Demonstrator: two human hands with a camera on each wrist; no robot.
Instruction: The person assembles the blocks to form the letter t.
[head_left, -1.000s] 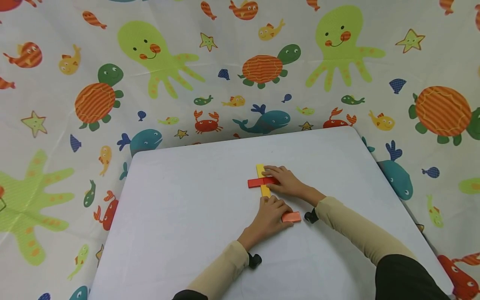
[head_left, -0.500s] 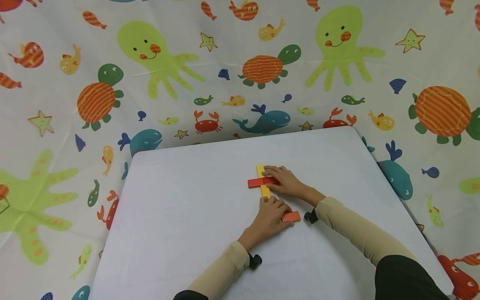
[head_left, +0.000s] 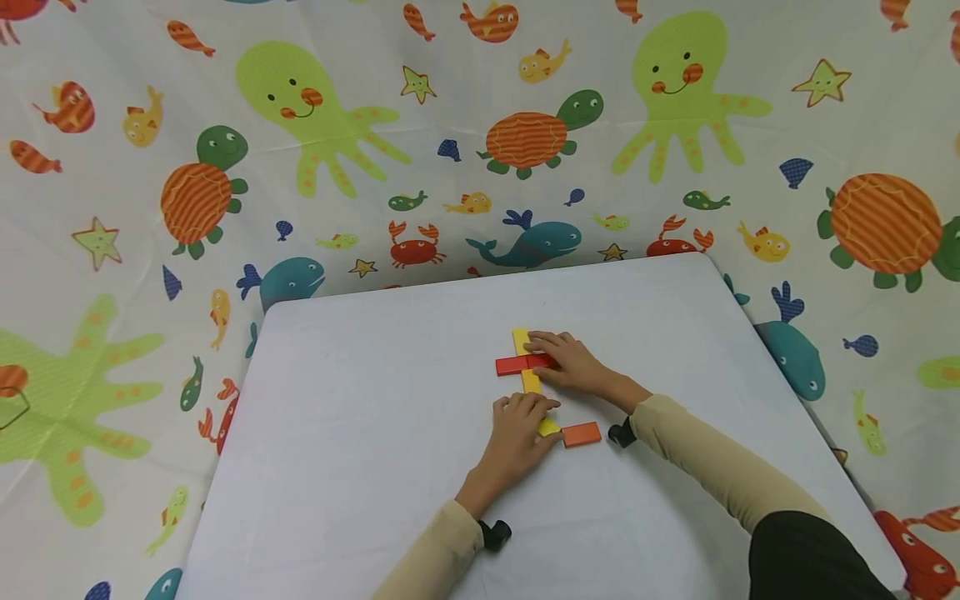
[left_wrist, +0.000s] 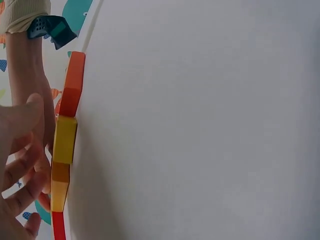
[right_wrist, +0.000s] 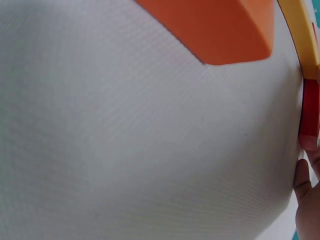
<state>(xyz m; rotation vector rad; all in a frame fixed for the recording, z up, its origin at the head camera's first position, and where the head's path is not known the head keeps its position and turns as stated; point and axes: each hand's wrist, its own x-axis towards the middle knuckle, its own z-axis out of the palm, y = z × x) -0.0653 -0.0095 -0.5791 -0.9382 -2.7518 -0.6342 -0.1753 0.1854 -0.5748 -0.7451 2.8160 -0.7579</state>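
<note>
Flat coloured blocks lie joined in a line on the white table in the head view. From the far end come a yellow block (head_left: 521,340), a crosswise pair of red blocks (head_left: 512,366), a second yellow block (head_left: 531,382), a slanted yellow block (head_left: 548,427) and an orange block (head_left: 582,434). My right hand (head_left: 573,364) holds the right-hand red block (head_left: 537,361), thumb on its near side, fingers on the far side. My left hand (head_left: 513,433) hovers spread beside the slanted yellow block, partly covering it. The left wrist view shows its fingers (left_wrist: 30,155) apart from the blocks.
White table (head_left: 360,433) surface extends left of the blocks and in front of them. A cloth (head_left: 450,83) printed with sea animals hangs behind the table and around its sides. Black cameras (head_left: 495,535) are strapped to both wrists.
My left hand has come off the orange and slanted yellow blocks and moved left, uncovering part of the yellow one. The right hand stays where it was.
</note>
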